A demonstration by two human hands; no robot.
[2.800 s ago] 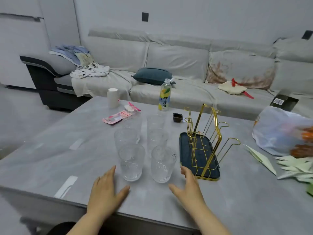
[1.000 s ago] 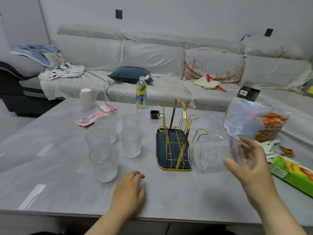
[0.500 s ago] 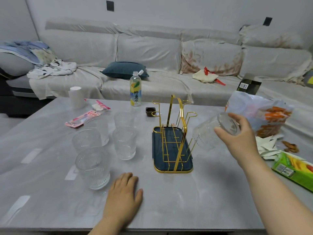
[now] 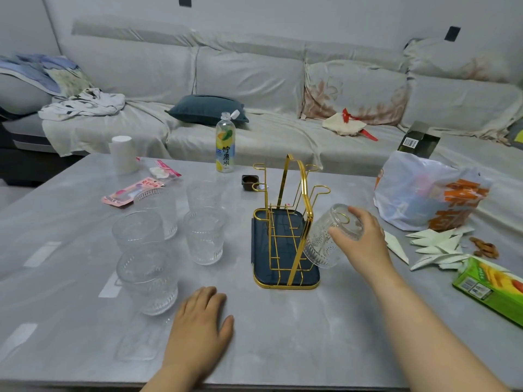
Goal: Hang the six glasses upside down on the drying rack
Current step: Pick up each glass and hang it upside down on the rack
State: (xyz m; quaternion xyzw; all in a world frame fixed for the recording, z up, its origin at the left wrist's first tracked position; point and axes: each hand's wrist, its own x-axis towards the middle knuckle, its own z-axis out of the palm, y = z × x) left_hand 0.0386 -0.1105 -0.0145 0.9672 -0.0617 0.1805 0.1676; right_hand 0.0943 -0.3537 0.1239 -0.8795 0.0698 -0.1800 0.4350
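Where legible, bottle (image 4: 225, 142) label: 柠檬水

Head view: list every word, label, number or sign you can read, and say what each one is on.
"柠檬水": vertical label on the clear drink bottle at the table's far edge; the middle character is blurry.
Pink packet: printed text, too small to read.
Dark box on the sofa: barcode sticker, digits unreadable.
Green carton: barcode and print, too blurred.
White plastic bag: orange print, crumpled, not legible.
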